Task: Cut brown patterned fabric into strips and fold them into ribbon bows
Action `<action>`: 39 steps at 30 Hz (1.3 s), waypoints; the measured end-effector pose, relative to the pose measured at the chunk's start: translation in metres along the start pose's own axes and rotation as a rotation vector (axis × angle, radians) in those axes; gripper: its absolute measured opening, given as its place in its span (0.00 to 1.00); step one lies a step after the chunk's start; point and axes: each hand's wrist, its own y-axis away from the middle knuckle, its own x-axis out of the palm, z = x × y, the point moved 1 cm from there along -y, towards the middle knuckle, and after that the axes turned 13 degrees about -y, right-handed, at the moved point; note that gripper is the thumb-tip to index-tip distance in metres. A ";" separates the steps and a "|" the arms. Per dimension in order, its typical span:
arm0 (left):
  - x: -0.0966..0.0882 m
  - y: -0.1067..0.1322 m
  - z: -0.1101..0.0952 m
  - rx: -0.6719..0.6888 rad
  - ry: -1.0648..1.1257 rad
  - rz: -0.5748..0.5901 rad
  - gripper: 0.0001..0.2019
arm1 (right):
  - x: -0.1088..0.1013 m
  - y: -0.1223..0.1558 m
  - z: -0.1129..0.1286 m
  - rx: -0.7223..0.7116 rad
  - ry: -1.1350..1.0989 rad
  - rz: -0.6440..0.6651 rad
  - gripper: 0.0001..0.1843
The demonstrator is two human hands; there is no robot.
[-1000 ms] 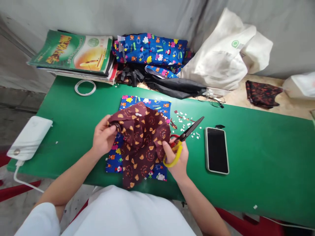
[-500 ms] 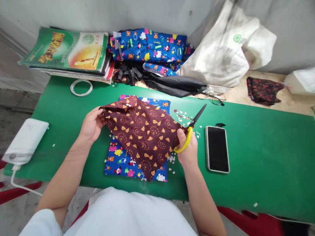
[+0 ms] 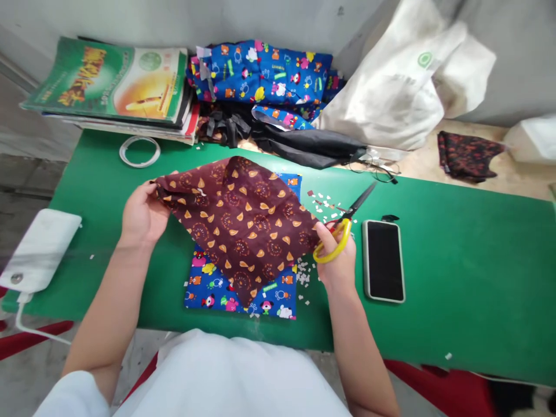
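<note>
A maroon cloth [image 3: 243, 223] with orange leaf and heart shapes is stretched between my two hands, one corner hanging toward me. My left hand [image 3: 145, 214] pinches its left corner. With my right hand [image 3: 336, 255] I grip the right corner and also hold yellow-handled scissors [image 3: 341, 237], whose dark blades point away to the upper right. Below the maroon cloth lies a blue cartoon-print cloth [image 3: 208, 295], partly covered, on the green tabletop [image 3: 469, 278]. Small white scraps [image 3: 304, 272] are scattered beside it.
A phone [image 3: 383, 260] lies right of my right hand; a white power bank [image 3: 41, 249] with a cable is at far left. Along the back stand stacked books [image 3: 117, 81], a tape ring [image 3: 139, 152], folded blue fabric [image 3: 264, 72], black cloth [image 3: 313, 147] and a white bag [image 3: 386, 87].
My left hand has moved left and slightly up, pulling the maroon cloth wider and flatter. My right hand has shifted a little right with the scissors. The hanging corner has moved left.
</note>
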 end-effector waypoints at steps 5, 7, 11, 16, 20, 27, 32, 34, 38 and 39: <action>-0.005 -0.009 0.006 -0.102 -0.026 -0.010 0.11 | -0.002 -0.002 -0.006 0.046 0.142 0.052 0.22; -0.004 -0.009 0.009 -0.097 -0.052 -0.013 0.08 | -0.004 -0.002 -0.009 -0.004 0.190 0.075 0.21; -0.001 -0.006 0.013 -0.020 -0.150 -0.007 0.11 | -0.009 -0.005 -0.013 0.019 0.227 0.115 0.20; -0.001 -0.001 0.009 0.141 -0.451 0.098 0.29 | -0.009 -0.003 -0.010 -0.038 0.301 0.208 0.21; -0.007 0.015 -0.004 0.280 -0.536 0.084 0.24 | -0.002 0.000 0.005 -0.282 0.391 0.193 0.18; -0.029 0.059 -0.006 0.366 -0.543 0.109 0.29 | 0.027 -0.028 0.051 -0.583 0.606 0.221 0.14; -0.040 0.079 0.008 0.347 -0.697 0.134 0.18 | 0.066 -0.082 0.051 -0.692 0.655 0.292 0.11; -0.043 0.084 0.015 0.258 -0.805 0.160 0.17 | 0.080 -0.100 0.042 -0.714 0.695 0.304 0.10; -0.049 0.091 0.026 0.172 -1.123 0.124 0.18 | 0.093 -0.114 0.026 -0.669 0.776 0.313 0.09; -0.050 0.092 0.027 0.189 -1.185 0.134 0.19 | 0.093 -0.114 0.025 -0.644 0.794 0.314 0.10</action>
